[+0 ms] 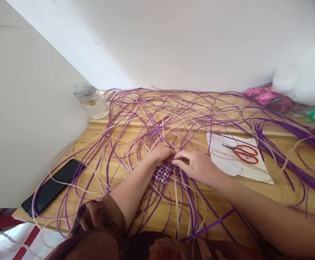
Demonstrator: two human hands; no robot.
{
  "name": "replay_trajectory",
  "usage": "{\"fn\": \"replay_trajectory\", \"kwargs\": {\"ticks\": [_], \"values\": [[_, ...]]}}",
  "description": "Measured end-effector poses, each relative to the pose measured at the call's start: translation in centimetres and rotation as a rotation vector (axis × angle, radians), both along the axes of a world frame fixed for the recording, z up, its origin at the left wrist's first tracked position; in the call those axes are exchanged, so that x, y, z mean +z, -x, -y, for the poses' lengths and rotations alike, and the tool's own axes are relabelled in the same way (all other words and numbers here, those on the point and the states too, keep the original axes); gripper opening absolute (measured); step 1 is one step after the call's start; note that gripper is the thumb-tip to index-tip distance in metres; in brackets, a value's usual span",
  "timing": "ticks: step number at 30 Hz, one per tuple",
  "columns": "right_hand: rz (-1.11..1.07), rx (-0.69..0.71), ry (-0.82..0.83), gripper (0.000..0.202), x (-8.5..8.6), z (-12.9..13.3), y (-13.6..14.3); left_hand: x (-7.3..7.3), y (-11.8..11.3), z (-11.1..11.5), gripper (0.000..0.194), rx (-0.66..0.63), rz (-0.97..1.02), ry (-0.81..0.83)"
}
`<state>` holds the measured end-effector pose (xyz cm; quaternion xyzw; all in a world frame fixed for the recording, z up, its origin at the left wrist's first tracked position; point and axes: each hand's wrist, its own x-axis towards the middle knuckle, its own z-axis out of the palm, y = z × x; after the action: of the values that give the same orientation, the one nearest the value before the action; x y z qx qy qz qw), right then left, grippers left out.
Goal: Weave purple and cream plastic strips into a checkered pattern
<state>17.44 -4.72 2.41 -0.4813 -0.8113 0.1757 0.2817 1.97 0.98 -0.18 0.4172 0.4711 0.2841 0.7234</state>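
Observation:
A small woven piece (162,174) in a purple and cream check lies on the wooden table in front of me. Long purple and cream weaving strips spread from it on all sides. My left hand (161,153) rests over its far edge, fingers bent and closed at the strips there. From the right, my right hand (191,164) meets it, thumb and forefinger pinched on a strip at the weave's upper right edge. The two hands' fingertips nearly touch. Under my left hand part of the weave is hidden.
Red-handled scissors (245,153) lie on paper sheets (257,173) at the right. A black phone (54,186) is at the left, under some strips. A clear plastic jar (92,103) stands at the back left. A thick purple strip bundle (289,169) and plastic bags (303,77) are at the right.

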Motion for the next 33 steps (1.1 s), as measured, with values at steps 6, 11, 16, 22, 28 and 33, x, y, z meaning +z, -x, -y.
{"fn": "replay_trajectory", "kwargs": {"ticks": [6, 11, 16, 22, 28, 33], "values": [[0.040, -0.029, -0.271, 0.018, -3.8, 1.5, 0.2, 0.3, -0.3, 0.2, 0.012, 0.080, -0.060, 0.013], [0.104, -0.069, -0.394, 0.016, -3.8, 1.3, 0.6, 0.6, -0.3, 0.4, 0.011, 0.055, -0.084, 0.016], [0.169, -0.064, -0.441, 0.017, -3.7, 1.3, 0.9, 0.5, -0.2, 0.4, 0.013, 0.064, -0.060, 0.008], [0.239, 0.084, -0.384, 0.025, -2.8, 0.8, 0.6, 0.1, -0.1, 0.1, 0.011, 0.027, -0.063, -0.001], [0.236, 0.203, -0.428, 0.026, -2.5, 2.1, 1.2, -0.3, -0.2, 0.1, 0.015, 0.086, -0.058, -0.006], [-0.039, 0.190, -0.335, 0.022, -3.0, 3.1, 1.4, -0.5, -0.2, 0.2, 0.015, 0.106, -0.023, 0.001]]}}
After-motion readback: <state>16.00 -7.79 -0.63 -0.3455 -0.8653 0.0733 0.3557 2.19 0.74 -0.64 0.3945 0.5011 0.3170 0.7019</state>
